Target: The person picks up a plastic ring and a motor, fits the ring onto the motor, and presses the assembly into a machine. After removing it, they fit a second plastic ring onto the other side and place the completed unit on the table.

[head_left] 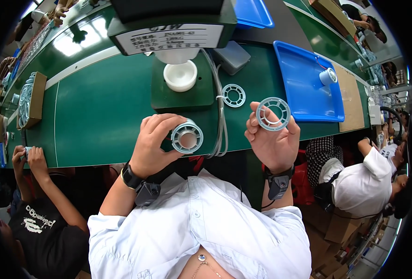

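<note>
My left hand [156, 142] is closed round a light-blue cylindrical housing [187, 123], its round end with a silvery centre turned up. In my right hand [275, 146], fingers and thumb hold a light-blue spoked plastic ring [286, 113] upright above the table edge. Another spoked ring [234, 96] lies flat on the green tabletop between the hands, farther off. Beyond my left hand stands a small press with a white round cup [180, 87] on its green base [162, 100]. The white pressing head hangs just above that cup.
A blue tray [303, 109] at the right holds one white-and-blue cylindrical part [328, 76]. Grey cables [221, 125] run down beside the press to the table edge. A grey box [233, 57] sits behind them. At far left, a cardboard box [39, 100] holds light-blue rings; co-workers sit on both sides.
</note>
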`<state>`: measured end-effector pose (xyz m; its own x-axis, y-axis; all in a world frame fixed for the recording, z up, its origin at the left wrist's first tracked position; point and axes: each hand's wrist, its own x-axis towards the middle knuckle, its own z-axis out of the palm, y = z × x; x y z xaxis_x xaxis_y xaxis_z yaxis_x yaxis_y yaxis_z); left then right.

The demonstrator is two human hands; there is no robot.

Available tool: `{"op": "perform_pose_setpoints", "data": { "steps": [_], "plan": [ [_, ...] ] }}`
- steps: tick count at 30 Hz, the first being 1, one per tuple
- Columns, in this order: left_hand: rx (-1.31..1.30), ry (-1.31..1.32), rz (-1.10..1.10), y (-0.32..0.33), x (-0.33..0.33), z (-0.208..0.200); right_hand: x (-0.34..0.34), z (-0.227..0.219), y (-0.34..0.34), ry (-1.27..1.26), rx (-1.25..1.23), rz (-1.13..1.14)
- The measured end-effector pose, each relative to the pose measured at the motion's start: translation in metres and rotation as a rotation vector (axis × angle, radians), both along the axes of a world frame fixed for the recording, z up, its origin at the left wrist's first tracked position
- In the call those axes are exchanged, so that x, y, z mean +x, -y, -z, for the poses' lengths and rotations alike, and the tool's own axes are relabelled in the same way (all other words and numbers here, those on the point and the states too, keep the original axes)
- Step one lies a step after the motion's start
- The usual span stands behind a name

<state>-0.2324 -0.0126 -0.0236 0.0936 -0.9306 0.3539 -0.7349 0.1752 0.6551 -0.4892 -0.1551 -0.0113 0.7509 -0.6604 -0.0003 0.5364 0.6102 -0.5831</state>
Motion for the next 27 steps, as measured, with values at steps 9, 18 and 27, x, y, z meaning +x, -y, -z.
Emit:
{"op": "perform_pose_setpoints", "data": {
  "steps": [9,18,27],
  "plan": [
    [-0.116,0.006,0.066,0.004,-0.002,0.004,-0.01,0.011,0.007,-0.153,-0.155,0.181],
    [0.03,-0.042,0.024,0.002,0.001,0.007,-0.008,0.012,0.025,-1.314,-1.403,0.483],
    [-0.145,0.055,0.051,-0.011,0.012,0.003,0.04,-0.024,-0.022,-0.914,-1.769,0.118]
  ]
}}
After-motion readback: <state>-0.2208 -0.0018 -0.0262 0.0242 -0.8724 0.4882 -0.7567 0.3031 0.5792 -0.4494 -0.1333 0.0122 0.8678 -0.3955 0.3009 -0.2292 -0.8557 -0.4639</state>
